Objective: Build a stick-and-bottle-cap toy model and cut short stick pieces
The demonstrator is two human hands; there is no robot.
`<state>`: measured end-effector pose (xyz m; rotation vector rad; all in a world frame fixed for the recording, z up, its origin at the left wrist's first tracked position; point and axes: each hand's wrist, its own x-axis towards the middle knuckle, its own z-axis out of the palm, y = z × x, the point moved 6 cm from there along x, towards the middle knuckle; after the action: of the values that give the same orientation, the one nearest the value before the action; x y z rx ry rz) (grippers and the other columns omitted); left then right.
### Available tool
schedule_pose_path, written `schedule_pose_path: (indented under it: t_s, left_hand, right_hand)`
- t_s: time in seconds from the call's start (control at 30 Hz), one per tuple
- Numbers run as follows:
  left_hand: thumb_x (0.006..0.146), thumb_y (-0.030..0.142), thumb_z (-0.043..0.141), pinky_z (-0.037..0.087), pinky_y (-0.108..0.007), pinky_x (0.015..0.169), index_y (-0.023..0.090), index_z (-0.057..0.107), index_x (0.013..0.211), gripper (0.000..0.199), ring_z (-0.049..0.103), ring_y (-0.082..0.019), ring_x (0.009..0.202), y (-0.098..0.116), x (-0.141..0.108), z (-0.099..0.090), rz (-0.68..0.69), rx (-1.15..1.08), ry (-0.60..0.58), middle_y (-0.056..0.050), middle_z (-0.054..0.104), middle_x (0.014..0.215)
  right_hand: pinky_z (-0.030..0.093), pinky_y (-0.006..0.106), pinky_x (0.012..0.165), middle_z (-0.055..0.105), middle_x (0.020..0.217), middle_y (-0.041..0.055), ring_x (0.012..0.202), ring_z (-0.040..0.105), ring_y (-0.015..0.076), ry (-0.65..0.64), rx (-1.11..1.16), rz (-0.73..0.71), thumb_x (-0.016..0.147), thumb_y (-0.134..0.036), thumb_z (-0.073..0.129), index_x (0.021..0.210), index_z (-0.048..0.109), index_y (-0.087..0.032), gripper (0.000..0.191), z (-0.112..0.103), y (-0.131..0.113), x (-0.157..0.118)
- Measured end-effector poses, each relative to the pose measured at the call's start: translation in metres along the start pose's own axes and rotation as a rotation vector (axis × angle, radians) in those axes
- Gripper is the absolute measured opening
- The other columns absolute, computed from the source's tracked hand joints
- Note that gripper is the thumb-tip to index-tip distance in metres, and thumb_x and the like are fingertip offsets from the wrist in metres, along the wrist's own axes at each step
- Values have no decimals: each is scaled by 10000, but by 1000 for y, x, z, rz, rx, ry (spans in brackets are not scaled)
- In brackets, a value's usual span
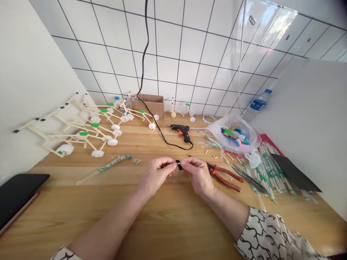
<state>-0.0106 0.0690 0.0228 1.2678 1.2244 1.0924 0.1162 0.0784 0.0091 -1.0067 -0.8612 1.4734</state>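
My left hand [155, 174] and my right hand [197, 175] meet above the wooden worktop [67, 216], and the fingertips of both pinch a small black strip [179, 164], possibly tape. A thin stick seems to run through the same grip, though my fingers hide most of it. Just right of my right hand lie red-handled pliers [225, 176]. A paper-wrapped chopstick [116, 162] lies ahead of my left hand, apart from it.
Stick-built wheeled models with bottle-cap wheels [81, 130] crowd the back left. A black hot glue gun [180, 132] lies at the back, its cord trailing up the tiled wall. Right of it are a bag of bottle caps [233, 135], bundled chopsticks [271, 171] and a black phone [16, 195] far left.
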Motion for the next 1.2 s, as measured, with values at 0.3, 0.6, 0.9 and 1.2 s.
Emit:
schedule_pose_path:
  t_s: [0.3, 0.6, 0.9, 1.2]
  left_hand:
    - [678, 290, 624, 368, -227, 522, 169, 641, 593, 149, 514, -126, 529, -7, 6, -5, -9, 42, -18, 10, 586, 544]
    - [508, 328, 782, 453, -298, 750, 154, 679, 750, 315, 612, -172, 733, -15, -4, 3, -233, -480, 226, -40, 685, 707]
    - [528, 215, 787, 454, -274, 764, 150, 706, 736, 232, 599, -151, 786, -33, -10, 19, -275, -671, 186, -37, 698, 761]
    - [539, 199, 782, 461, -252, 665, 153, 704, 667, 157, 583, -129, 690, -35, -7, 13, -189, -601, 237, -14, 672, 698]
  right_hand:
    - [334, 239, 565, 579, 545, -24, 530, 447, 86, -45, -236, -23, 580, -274, 725, 573, 638, -154, 148, -2, -2, 4]
    - [289, 234, 536, 520, 495, -39, 499, 396, 69, 90, 3, 54, 565, -311, 753, 549, 616, -152, 211, -11, 3, 4]
    - [326, 232, 574, 570, 554, -33, 544, 438, 74, 44, 22, 68, 603, -277, 743, 601, 633, -157, 162, -8, 13, -4]
    - [347, 233, 572, 566, 548, -29, 534, 451, 78, -8, -16, 32, 608, -298, 729, 593, 616, -155, 182, -5, 13, -4]
